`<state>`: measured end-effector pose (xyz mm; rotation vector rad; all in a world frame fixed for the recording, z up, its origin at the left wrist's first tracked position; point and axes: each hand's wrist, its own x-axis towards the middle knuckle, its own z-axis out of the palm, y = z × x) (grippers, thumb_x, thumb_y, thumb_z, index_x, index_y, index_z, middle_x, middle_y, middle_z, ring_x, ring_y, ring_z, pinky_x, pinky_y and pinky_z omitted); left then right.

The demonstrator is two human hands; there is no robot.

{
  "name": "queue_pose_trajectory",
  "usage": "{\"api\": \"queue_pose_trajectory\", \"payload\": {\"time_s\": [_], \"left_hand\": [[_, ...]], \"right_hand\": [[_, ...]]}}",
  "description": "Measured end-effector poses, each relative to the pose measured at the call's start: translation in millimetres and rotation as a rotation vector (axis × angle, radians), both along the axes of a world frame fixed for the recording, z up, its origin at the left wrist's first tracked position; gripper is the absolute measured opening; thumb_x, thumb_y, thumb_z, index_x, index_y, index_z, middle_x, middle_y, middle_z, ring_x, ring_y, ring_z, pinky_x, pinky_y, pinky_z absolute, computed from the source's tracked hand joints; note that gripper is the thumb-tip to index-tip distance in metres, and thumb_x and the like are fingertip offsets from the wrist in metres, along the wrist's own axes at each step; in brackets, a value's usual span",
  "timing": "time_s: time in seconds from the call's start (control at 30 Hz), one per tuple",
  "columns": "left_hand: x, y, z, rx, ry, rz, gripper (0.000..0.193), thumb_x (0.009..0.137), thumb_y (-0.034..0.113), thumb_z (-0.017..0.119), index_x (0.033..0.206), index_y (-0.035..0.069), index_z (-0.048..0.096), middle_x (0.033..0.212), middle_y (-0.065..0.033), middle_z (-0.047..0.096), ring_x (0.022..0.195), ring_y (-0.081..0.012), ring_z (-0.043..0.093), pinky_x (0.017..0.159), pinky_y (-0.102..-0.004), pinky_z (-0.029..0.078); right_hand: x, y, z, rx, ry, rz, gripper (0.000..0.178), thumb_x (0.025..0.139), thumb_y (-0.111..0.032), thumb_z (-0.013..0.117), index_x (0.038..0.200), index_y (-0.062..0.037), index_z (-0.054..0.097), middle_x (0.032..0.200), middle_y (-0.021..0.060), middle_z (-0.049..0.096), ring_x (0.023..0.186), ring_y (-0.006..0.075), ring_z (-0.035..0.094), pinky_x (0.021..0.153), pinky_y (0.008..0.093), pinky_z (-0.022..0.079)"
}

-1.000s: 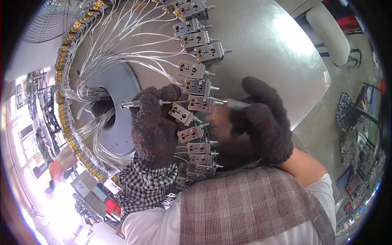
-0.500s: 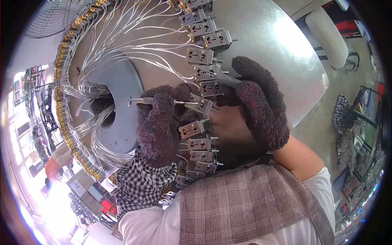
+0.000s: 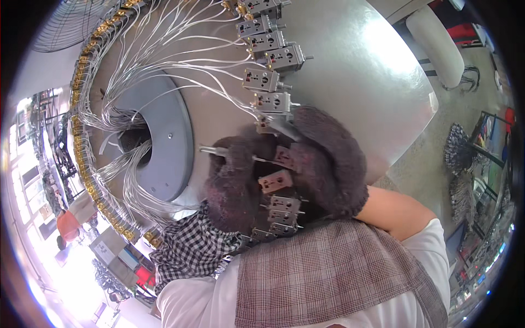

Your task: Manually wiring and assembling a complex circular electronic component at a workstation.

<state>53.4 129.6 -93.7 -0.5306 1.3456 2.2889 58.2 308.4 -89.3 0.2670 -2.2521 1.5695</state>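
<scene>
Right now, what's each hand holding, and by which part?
Dark-gloved left hand: slim silver metal tool, by its handle. Dark-gloved right hand: elongated grey tool, one end protruding; exact grip point hidden.

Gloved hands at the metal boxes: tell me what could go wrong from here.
The slim metal tool in the left hand points toward the right hand; a slip might jab it. Bulky gloves crowd the small metal boxes and could knock one askew. The wires fan out in free strands, so tugging a box might strain them.
</scene>
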Motion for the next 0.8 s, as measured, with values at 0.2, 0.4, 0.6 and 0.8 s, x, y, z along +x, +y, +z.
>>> {"api": "queue_pose_trajectory", "payload": {"time_s": [0.2, 0.4, 0.6, 0.8], "left_hand": [[-3.3, 10.2, 1.7, 0.160, -0.073, -0.108, 0.046, 0.095, 0.042, 0.037, 0.113, 0.000, 0.046, 0.110, -0.0151, 0.055, 0.099, -0.0253, 0.056, 0.086, -0.0377, 0.047], [-10.0, 12.7, -3.0, 0.024, 0.203, -0.088, 0.025, 0.094, 0.017, 0.046, 0.112, 0.000, 0.046, 0.100, -0.0122, 0.056, 0.091, -0.0198, 0.058, 0.079, -0.0325, 0.049], [-14.3, 7.7, 3.9, -0.495, 0.333, -0.305, 0.034, 0.092, 0.032, 0.046, 0.113, 0.006, 0.047, 0.103, -0.0088, 0.056, 0.096, -0.0223, 0.056, 0.085, -0.0379, 0.048], [-25.1, 9.2, -5.1, 0.445, -0.104, -0.016, 0.034, 0.090, 0.036, 0.049, 0.109, 0.007, 0.050, 0.096, -0.0084, 0.057, 0.091, -0.0221, 0.057, 0.082, -0.0403, 0.049]], "right_hand": [[-8.4, -8.4, -8.0, 0.205, 0.008, 0.018, 0.045, 0.081, -0.012, 0.062, 0.123, -0.0051, 0.050, 0.109, 0.0138, 0.059, 0.089, 0.0286, 0.060, 0.072, 0.0374, 0.051], [-18.5, -0.2, -20.0, 0.208, 0.252, 0.287, 0.053, 0.076, -0.019, 0.062, 0.126, -0.0059, 0.048, 0.101, 0.0127, 0.061, 0.078, 0.0267, 0.062, 0.062, 0.0367, 0.051], [-35.4, 12.0, -9.8, 0.274, 0.144, 0.800, 0.042, 0.074, -0.008, 0.065, 0.113, 0.0023, 0.054, 0.101, 0.0167, 0.061, 0.086, 0.0281, 0.062, 0.076, 0.0357, 0.052], [-34.3, 4.1, -28.8, 0.274, 0.481, 0.490, 0.053, 0.071, -0.020, 0.063, 0.121, -0.0060, 0.052, 0.096, 0.0093, 0.061, 0.070, 0.0215, 0.061, 0.061, 0.0336, 0.050]]}}
